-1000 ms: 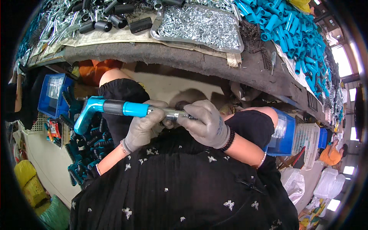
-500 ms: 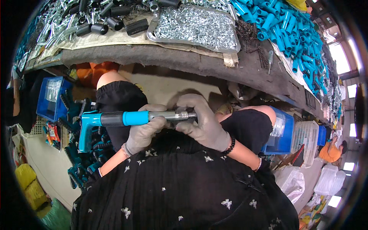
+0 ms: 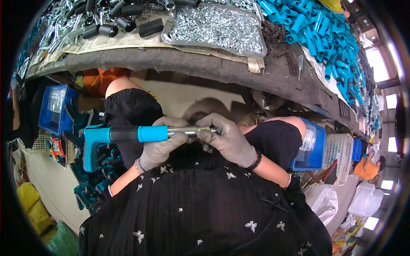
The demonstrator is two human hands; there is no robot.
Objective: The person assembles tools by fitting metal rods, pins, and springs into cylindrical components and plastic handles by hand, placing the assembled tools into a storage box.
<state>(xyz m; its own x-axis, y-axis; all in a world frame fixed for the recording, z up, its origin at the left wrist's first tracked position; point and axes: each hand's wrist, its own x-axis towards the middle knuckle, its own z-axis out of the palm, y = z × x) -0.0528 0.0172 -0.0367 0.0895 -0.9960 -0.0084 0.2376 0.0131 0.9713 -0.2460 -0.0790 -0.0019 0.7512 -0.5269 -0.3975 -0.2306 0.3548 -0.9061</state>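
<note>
Over my lap lies a blue pistol-grip nail gun [image 3: 152, 133], held nearly level, its blue handle to the left and its shiny metal barrel to the right. A black sleeve separates the handle from a blue collar. My left hand [image 3: 161, 149], in a grey glove, is closed around the barrel just beyond the collar. The gloved right hand [image 3: 228, 141] pinches the barrel's narrow tip between thumb and fingers. Part of the tip is hidden by those fingers, so whether a small part sits there cannot be made out.
Ahead stands a cloth-covered bench [image 3: 171, 62] with a tray of small metal parts [image 3: 213, 32], black sleeves [image 3: 150, 28], springs [image 3: 277, 40], a screwdriver [image 3: 300, 67] and blue tubes [image 3: 318, 32]. Blue handles [image 3: 83, 194] are piled at left. Blue crates [image 3: 314, 147] [image 3: 53, 109] flank my knees.
My right fingers have drawn in around the barrel tip, where they were spread wider before. The nail gun has shifted slightly left; my left hand keeps its hold on the barrel.
</note>
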